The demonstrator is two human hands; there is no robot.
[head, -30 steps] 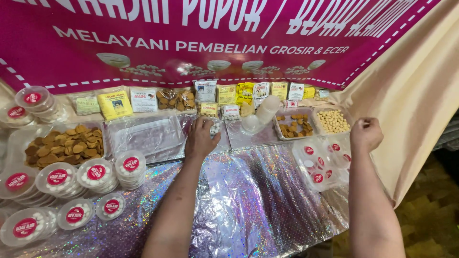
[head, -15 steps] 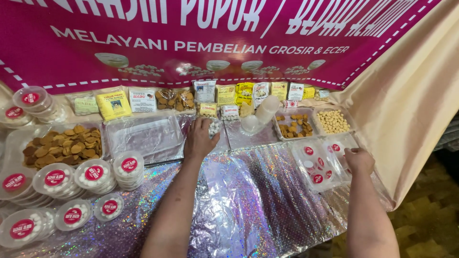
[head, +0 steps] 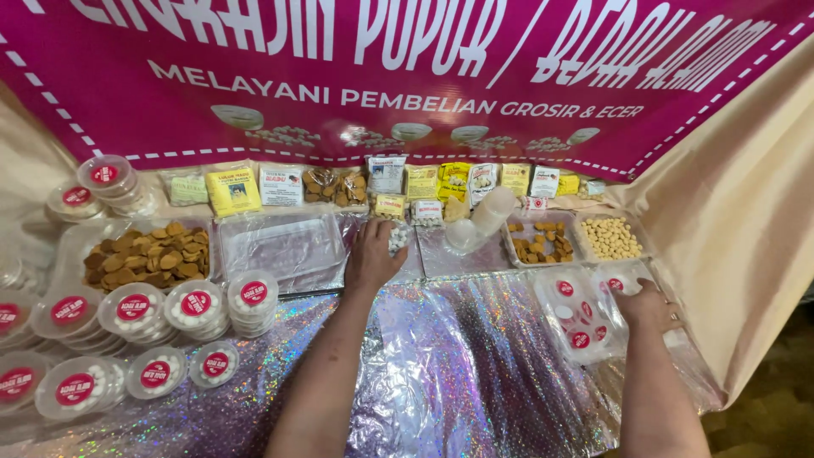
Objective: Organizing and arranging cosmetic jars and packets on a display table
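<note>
Clear plastic bag (head: 579, 315) of round red-labelled tubs now lies under our right hand (head: 649, 305), whose fingers, a second ago clenched in the air, grasp its edge, while our left hand (head: 374, 254) stays curled over small white pieces (head: 397, 238).

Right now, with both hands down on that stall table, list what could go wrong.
1. The right hand rests on a clear bag of small lidded tubs near the table's right edge; a nudge might slide it off the slippery holographic sheet.
2. The left hand covers small white pieces; some could scatter.
3. The left forearm passes close to stacked red-labelled tubs, which might topple.
</note>
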